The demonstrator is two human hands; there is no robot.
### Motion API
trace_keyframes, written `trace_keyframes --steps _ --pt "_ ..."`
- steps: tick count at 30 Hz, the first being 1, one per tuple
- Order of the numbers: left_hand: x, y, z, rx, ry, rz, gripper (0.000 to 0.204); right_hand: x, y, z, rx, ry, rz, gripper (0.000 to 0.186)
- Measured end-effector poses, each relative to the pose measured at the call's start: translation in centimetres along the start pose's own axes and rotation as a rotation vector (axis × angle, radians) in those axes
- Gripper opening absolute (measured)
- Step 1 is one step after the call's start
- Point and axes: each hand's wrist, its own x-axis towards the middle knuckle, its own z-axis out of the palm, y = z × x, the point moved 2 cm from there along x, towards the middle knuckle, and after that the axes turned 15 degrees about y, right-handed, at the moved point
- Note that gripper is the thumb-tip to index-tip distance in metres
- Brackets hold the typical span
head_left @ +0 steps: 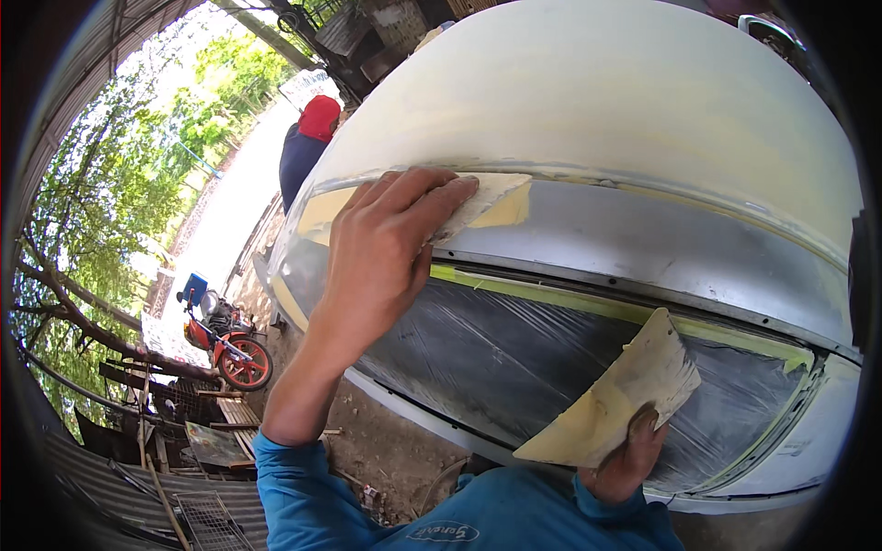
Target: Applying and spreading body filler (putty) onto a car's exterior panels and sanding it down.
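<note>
Left hand (386, 234) closed on flat off-white spreader (484, 196) | right hand (629, 459) pinches cream-smeared board (617, 390) | grey metal panel (634, 230) stretches toward 3 o'clock

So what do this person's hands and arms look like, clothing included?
The left hand and right hand show no gloves. The left sleeve and right sleeve are plain blue; the left one leaves the forearm bare. An oval emblem marks the blue shirt.
</note>
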Motion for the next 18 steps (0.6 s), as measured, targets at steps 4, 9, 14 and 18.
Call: trace_keyframes --steps 4,9,14,18 --pt "-0.8 0.2 0.9 0.008 -0.008 0.019 0.061 0.0 0.0 -0.2 -0.018 -0.004 -0.004 0.048" --pt "-2.8 1.0 0.1 0.025 -0.009 0.023 0.065 -0.1 0.4 -0.3 -0.081 -0.006 -0.056 0.048" --pt "-3.3 1.3 -1.1 0.045 -0.085 0.064 0.060 0.4 0.3 -0.3 0.053 0.036 0.049 0.048" --pt "-1.8 0.1 -1.1 0.031 0.014 -0.019 0.063 0.1 0.6 -0.3 0.050 0.043 0.073 0.047"
